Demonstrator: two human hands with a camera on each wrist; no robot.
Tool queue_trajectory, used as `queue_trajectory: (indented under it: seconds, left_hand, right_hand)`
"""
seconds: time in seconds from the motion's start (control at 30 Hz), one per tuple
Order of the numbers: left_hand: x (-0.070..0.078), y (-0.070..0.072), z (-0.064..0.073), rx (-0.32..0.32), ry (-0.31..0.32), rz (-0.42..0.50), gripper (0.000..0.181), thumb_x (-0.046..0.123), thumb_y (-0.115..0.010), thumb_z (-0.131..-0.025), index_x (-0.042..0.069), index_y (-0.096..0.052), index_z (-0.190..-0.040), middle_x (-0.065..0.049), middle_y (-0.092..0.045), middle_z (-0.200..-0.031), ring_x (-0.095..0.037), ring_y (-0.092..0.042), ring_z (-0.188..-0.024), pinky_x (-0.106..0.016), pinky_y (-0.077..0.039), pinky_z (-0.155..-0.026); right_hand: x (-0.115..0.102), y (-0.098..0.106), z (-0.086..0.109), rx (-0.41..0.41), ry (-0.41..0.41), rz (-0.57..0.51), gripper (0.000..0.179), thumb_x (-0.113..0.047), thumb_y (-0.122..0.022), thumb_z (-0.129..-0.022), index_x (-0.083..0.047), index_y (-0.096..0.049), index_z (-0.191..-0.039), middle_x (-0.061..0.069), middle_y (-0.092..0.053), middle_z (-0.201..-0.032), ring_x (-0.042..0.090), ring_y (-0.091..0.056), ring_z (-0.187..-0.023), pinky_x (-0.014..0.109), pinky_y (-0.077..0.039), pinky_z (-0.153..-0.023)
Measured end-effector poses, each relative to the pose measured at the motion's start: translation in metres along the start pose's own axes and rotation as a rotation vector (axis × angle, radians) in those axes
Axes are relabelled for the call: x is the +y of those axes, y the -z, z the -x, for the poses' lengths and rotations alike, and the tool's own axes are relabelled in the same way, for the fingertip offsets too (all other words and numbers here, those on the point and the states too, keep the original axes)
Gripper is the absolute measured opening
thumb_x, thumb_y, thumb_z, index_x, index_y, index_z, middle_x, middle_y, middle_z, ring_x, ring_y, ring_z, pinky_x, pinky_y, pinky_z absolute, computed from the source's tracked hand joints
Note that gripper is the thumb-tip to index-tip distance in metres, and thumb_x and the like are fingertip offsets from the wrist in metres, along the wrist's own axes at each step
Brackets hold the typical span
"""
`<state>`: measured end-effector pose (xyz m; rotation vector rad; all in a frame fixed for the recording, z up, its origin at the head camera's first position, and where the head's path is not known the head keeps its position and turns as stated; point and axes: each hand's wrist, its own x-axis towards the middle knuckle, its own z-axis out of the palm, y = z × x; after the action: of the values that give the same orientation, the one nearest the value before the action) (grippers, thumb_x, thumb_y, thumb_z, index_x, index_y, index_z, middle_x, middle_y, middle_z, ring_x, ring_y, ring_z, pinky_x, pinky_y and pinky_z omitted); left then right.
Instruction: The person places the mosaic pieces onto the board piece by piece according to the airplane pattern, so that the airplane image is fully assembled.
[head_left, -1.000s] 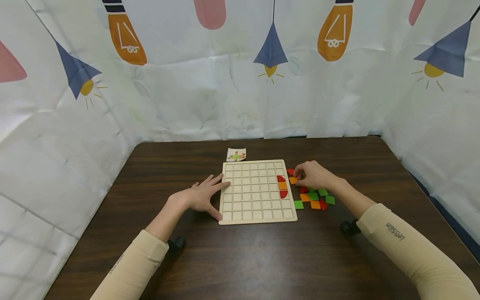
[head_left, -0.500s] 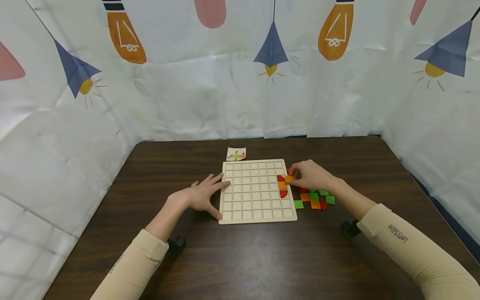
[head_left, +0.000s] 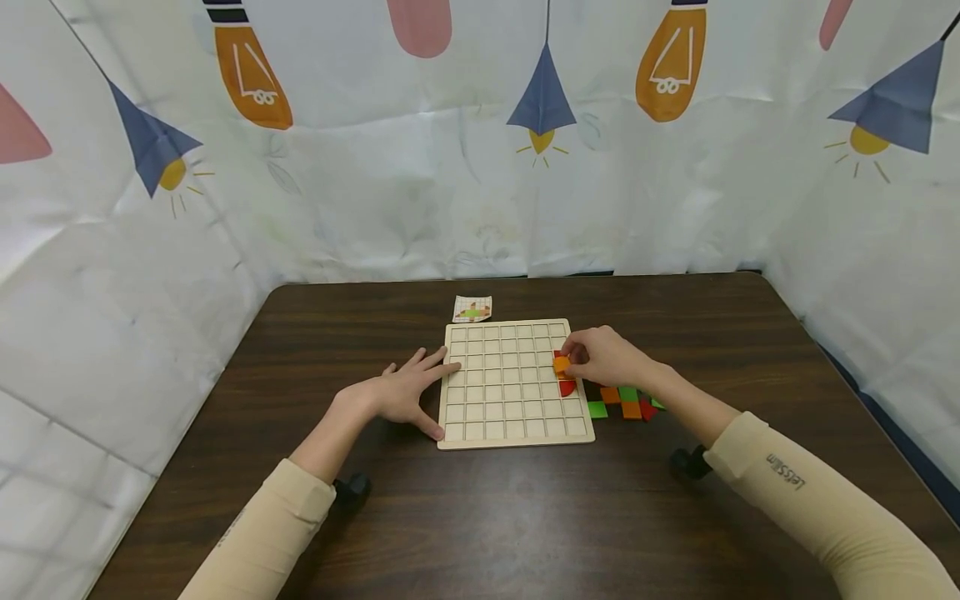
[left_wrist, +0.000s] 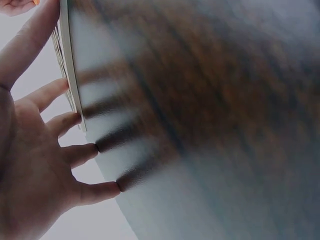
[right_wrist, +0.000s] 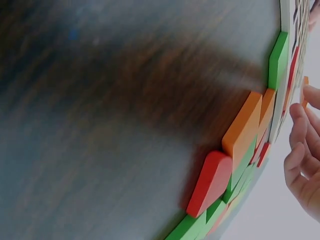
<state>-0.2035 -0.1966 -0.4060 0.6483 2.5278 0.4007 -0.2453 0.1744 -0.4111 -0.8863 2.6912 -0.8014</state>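
A pale wooden grid board (head_left: 502,383) lies flat on the table. At its left edge my left hand (head_left: 397,392) is spread, thumb and fingertips touching the rim; the left wrist view shows the same hand (left_wrist: 37,155) with straight fingers. Over the board's right side, my right hand (head_left: 609,358) pinches an orange square tile (head_left: 561,364) between thumb and fingers. In the right wrist view that orange tile (right_wrist: 306,84) shows only in part. Below it in the right column sits a red rounded tile (head_left: 567,389). Another red tile and an orange one there are mostly covered.
Right of the board lies a loose group of green, orange and red tiles, among them a green tile (head_left: 597,409) and an orange tile (head_left: 632,410). A small picture card (head_left: 472,309) lies behind the board. Patterned fabric (head_left: 480,200) hangs behind the brown table (head_left: 517,525).
My right hand has carried the orange tile leftward from the loose tiles onto the board's right side, over the tiles there. My left hand has stayed still.
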Motion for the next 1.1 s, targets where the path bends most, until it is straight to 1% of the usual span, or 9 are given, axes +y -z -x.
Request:
queue_trajectory:
  seconds: [0.27, 0.5, 0.67, 0.9, 1.1]
  left_hand:
    - [0.001, 0.0, 0.002, -0.014, -0.008, 0.013, 0.116, 0.054, -0.087, -0.078, 0.021, -0.02, -0.166, -0.01, 0.004, -0.172, -0.041, 0.007, -0.155, -0.076, -0.003, -0.112]
    - [0.0, -0.001, 0.002, -0.014, -0.009, 0.017, 0.116, 0.053, -0.087, -0.079, 0.021, -0.02, -0.167, -0.011, 0.005, -0.172, -0.043, 0.011, -0.154, -0.075, -0.001, -0.113]
    - [0.0, 0.0, 0.001, -0.009, -0.015, 0.021, 0.116, 0.053, -0.088, -0.078, 0.019, -0.02, -0.167, -0.014, 0.005, -0.171, -0.043, 0.009, -0.154, -0.076, -0.001, -0.112]
    - [-0.001, 0.001, 0.002, -0.014, -0.01, 0.021, 0.117, 0.055, -0.088, -0.077, 0.022, -0.02, -0.167, -0.012, 0.003, -0.172, -0.04, 0.008, -0.155, -0.077, -0.002, -0.112]
    - [-0.001, 0.0, 0.001, -0.008, -0.017, 0.013, 0.117, 0.055, -0.088, -0.076, 0.022, -0.021, -0.166, -0.012, 0.003, -0.172, -0.041, 0.007, -0.155, -0.077, -0.003, -0.111]
  right_hand:
    - [-0.007, -0.006, -0.004, -0.011, 0.027, -0.009, 0.019, -0.014, -0.08, -0.092, -0.004, -0.072, -0.105, -0.005, -0.066, -0.082, 0.011, -0.058, -0.071, 0.029, -0.053, -0.069]
    - [-0.013, -0.01, -0.008, -0.015, 0.016, -0.006, 0.019, -0.014, -0.081, -0.091, -0.004, -0.071, -0.103, -0.006, -0.064, -0.079, 0.011, -0.058, -0.072, 0.03, -0.053, -0.071]
    - [-0.014, -0.011, -0.011, -0.028, 0.003, -0.002, 0.019, -0.015, -0.081, -0.091, -0.006, -0.071, -0.104, -0.006, -0.064, -0.08, 0.011, -0.058, -0.073, 0.03, -0.053, -0.073]
    - [-0.017, -0.012, -0.01, -0.032, -0.005, -0.013, 0.02, -0.014, -0.082, -0.09, -0.006, -0.071, -0.104, -0.005, -0.065, -0.083, 0.013, -0.059, -0.077, 0.031, -0.052, -0.074]
    - [-0.018, -0.011, -0.009, -0.039, -0.015, -0.013, 0.021, -0.013, -0.082, -0.09, -0.005, -0.071, -0.106, -0.005, -0.065, -0.085, 0.014, -0.059, -0.079, 0.032, -0.053, -0.075]
